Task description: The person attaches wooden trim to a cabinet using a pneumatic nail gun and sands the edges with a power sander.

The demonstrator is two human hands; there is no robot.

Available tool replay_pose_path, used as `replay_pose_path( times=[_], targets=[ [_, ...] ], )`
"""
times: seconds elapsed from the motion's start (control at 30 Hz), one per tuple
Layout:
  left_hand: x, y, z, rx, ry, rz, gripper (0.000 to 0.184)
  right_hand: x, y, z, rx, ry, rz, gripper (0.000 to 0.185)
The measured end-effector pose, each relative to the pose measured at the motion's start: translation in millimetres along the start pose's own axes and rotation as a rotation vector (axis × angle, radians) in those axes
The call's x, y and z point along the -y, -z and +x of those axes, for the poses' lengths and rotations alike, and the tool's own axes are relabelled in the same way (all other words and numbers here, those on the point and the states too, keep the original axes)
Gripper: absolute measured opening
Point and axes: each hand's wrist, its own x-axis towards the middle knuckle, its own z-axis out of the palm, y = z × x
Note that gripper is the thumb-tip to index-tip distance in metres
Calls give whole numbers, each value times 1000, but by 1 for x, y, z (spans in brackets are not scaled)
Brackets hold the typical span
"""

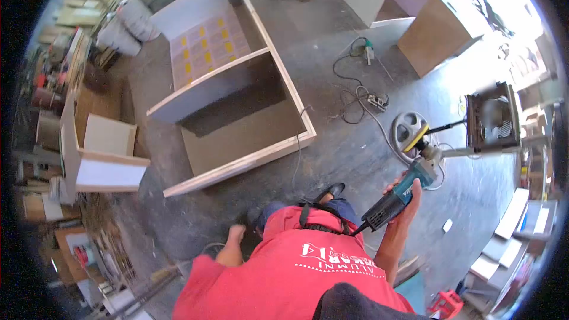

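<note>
A teal and black angle grinder (408, 189) with a yellow-edged disc at its head is in my right hand (409, 201), which is wrapped round its body, to the right of my red shirt. Its black cord end points toward my waist. My left hand (237, 234) hangs low beside my body at the left; its fingers are too small and blurred to make out. Ahead of me on the floor lies a large open wooden cabinet frame (237, 175), divided into two compartments, its near edge a little beyond my feet.
A standing fan (492, 120) with a round grey base is beyond the grinder. Cables and a power strip (377, 102) lie on the floor. A brown box (440, 35) stands back right, a small cabinet (111, 169) at left. Boards are stacked along both sides.
</note>
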Motion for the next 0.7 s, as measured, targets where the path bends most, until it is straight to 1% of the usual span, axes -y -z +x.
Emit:
replay_pose_path(
  times=[0.03, 0.07, 0.1, 0.13, 0.17, 0.23, 0.27, 0.33, 0.37, 0.43, 0.5, 0.53, 0.57, 0.6, 0.67, 0.7],
  targets=[
    [-60, -10, 11, 111, -255, 463, 31, 18, 3, 15, 30, 18, 14, 48],
    [-111, -29, 0, -153, -459, 266, 34, 39, 1, 35, 12, -11, 7, 50],
    [-166, -25, -16, -120, -657, 360, 37, 59, -5, 49, 20, -40, -12, 50],
    [-221, -27, -38, -112, -782, 138, 43, 76, -17, 67, 112, 4, 17, 51],
    [-306, -16, -106, -53, -553, -67, 45, 89, -25, 85, 205, 49, 51, 53],
    [-358, -35, -81, 40, -728, -307, 60, 106, -32, 117, 261, 34, 55, 56],
    [-386, -34, -85, 34, -715, -323, 60, 115, -42, 130, 293, 25, 66, 58],
    [-443, -26, -91, 68, -703, -260, 61, 128, -56, 163, 340, 8, 69, 60],
    [-462, -26, -85, 61, -698, -281, 61, 133, -62, 181, 384, 16, 63, 63],
    [-502, -24, -70, -68, -680, -165, 61, 144, -78, 225, 448, 16, 38, 65],
    [-536, -28, -55, -219, -580, -116, 57, 156, -100, 271, 456, 9, 43, 67],
    [-546, -36, -32, -258, -584, -71, 57, 164, -110, 300, 518, 17, 16, 69],
    [-555, -46, -2, -294, -587, -26, 56, 173, -120, 327, 520, 33, -34, 68],
    [-568, -51, 21, -290, -578, -55, 56, 179, -136, 354, 522, 60, -67, 66],
    [-584, -62, 58, -29, -281, -88, 57, 191, -160, 401, 529, 67, -119, 63],
    [-595, -65, 87, -29, -270, -112, 57, 195, -173, 428, 505, 84, -162, 60]
  ],
)
